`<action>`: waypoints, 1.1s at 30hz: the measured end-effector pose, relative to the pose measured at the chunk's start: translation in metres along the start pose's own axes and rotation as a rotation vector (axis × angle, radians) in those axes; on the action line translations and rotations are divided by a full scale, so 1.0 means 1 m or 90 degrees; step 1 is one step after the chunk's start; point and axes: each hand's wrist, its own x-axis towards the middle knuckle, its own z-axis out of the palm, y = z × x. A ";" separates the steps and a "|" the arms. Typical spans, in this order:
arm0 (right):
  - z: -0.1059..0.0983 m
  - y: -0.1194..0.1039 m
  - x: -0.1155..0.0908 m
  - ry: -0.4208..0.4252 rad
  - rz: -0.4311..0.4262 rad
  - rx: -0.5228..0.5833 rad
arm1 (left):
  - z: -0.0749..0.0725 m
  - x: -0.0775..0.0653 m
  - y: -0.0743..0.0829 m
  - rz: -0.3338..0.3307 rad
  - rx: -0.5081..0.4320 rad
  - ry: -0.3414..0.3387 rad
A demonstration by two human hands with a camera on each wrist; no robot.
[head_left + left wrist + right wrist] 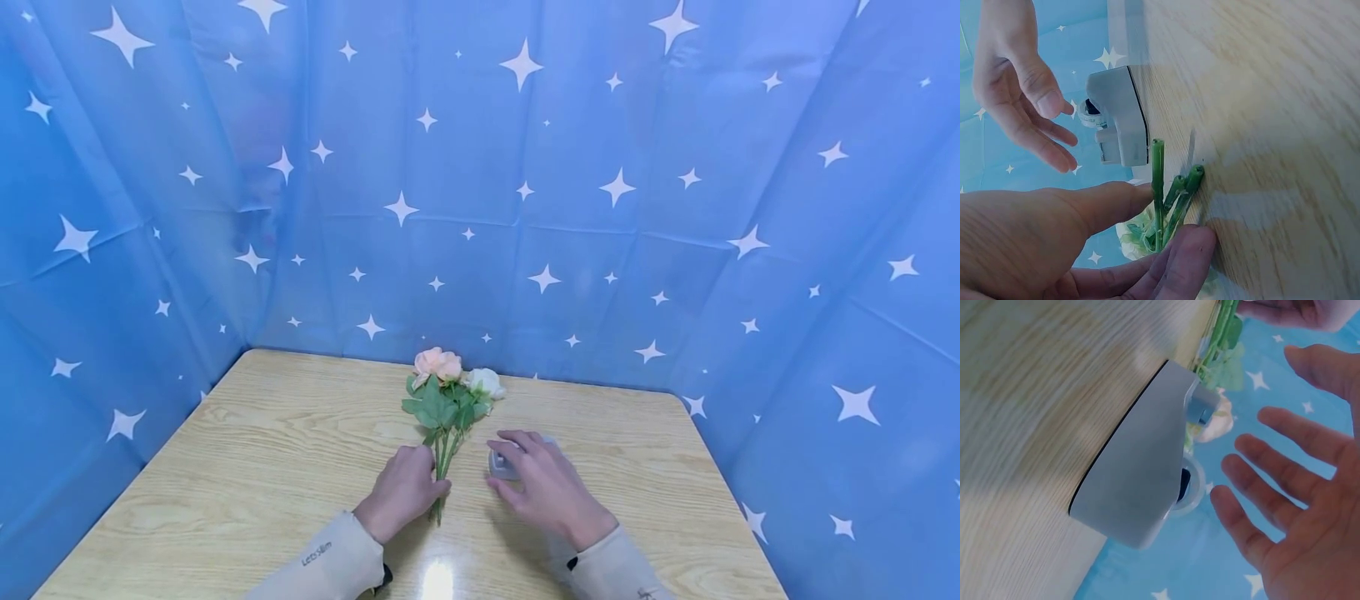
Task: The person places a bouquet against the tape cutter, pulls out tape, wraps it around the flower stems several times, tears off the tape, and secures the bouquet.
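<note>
A small bunch of flowers [435, 408], with pink and white blooms and green leaves, lies on the table, blooms pointing away from me. My left hand [405, 490] pinches its stems between thumb and fingers. In the left wrist view the cut ends of the green stems [1159, 165] stick out past the thumb. To the right, a grey tape dispenser [1129, 456] with a roll of clear tape [1195, 487] rests on the tabletop. Over it hovers my right hand [547, 487], fingers spread and apart from the dispenser, holding nothing. That hand partly hides the dispenser in the head view.
The light wood-grain table [300, 450] has its far edge just behind the blooms. A blue curtain [465, 167] with white stars hangs around the back and both sides.
</note>
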 end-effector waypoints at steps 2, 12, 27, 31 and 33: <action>0.000 0.003 0.000 -0.002 0.005 -0.003 | 0.000 -0.001 0.000 -0.001 0.004 0.005; 0.001 0.017 0.000 -0.010 0.040 -0.004 | -0.001 0.003 0.003 0.063 -0.014 0.037; 0.013 0.042 -0.001 -0.051 0.107 -0.001 | 0.013 0.028 0.026 0.126 -0.015 0.054; 0.014 0.044 0.000 -0.048 0.109 -0.003 | 0.019 0.036 0.032 0.138 -0.007 0.045; 0.013 0.044 0.001 -0.049 0.110 -0.002 | 0.023 0.040 0.035 0.145 -0.004 0.038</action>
